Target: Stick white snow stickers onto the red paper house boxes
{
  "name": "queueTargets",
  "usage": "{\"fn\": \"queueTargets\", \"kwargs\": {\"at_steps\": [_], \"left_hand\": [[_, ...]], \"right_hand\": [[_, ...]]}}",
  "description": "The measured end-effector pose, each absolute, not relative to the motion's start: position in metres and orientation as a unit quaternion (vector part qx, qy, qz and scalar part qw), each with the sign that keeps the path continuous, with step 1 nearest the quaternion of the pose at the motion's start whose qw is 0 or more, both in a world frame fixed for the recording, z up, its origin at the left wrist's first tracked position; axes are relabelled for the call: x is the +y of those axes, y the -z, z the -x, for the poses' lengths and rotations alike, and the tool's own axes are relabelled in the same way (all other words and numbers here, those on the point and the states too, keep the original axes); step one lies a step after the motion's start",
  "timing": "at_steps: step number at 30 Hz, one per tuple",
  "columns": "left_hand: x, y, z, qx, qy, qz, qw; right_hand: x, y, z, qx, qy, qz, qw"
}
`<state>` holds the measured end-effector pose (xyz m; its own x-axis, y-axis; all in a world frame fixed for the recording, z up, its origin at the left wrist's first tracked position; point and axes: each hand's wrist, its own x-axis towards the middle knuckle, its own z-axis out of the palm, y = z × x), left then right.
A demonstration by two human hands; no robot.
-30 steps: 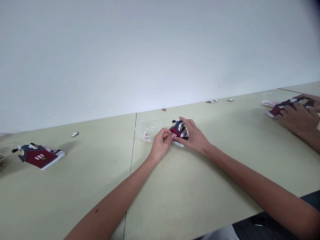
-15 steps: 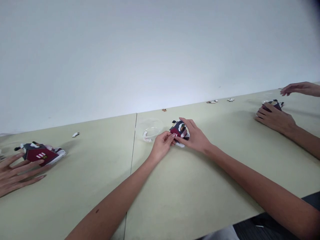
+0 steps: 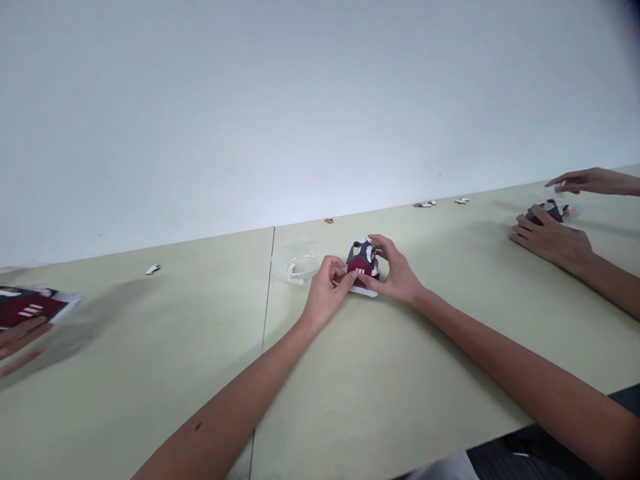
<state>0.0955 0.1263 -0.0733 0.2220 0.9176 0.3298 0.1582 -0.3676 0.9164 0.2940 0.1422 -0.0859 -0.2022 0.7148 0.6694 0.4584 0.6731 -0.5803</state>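
A small card model house [image 3: 362,263] with dark roof panels, a red wall and a white base stands on the table, held between my two hands. My left hand [image 3: 327,290] pinches its near left side with the fingertips. My right hand [image 3: 393,273] wraps its right side, with the fingers over the roof. Just left of my left hand sits a transparent plastic dish [image 3: 301,261] holding white paper scraps.
Small card pieces lie along the table's back edge [image 3: 425,204] by the white wall. A co-worker's hands [image 3: 550,240] work on a similar house at right. Another person's hand [image 3: 17,337] holds a blurred house at far left.
The house has turned, its red wall now facing me more squarely, and both my hands have closed further around it. The house at far left has moved left with the hand holding it.
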Motion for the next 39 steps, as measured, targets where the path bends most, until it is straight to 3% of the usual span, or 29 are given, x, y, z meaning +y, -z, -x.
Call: {"fn": "queueTargets", "kwargs": {"at_steps": [4,16,26,32,39], "left_hand": [[0.12,0.069,-0.097,0.417,-0.479,-0.676,0.374],[0.107,0.063,-0.094,0.314,-0.504,-0.747,0.299],[0.107,0.06,-0.087,0.284,-0.475,-0.753,0.357],[0.104,0.056,-0.085,0.267,-0.464,-0.7,0.472],[0.101,0.051,-0.086,0.256,-0.45,-0.696,0.497]], "right_hand": [[0.138,0.084,-0.294,-0.753,-0.153,0.357,0.532],[0.123,0.071,-0.295,-0.799,-0.174,0.303,0.49],[0.118,0.073,-0.288,-0.788,-0.218,0.304,0.489],[0.112,0.073,-0.274,-0.75,-0.324,0.292,0.498],[0.115,0.065,-0.285,-0.804,-0.237,0.276,0.471]]}}
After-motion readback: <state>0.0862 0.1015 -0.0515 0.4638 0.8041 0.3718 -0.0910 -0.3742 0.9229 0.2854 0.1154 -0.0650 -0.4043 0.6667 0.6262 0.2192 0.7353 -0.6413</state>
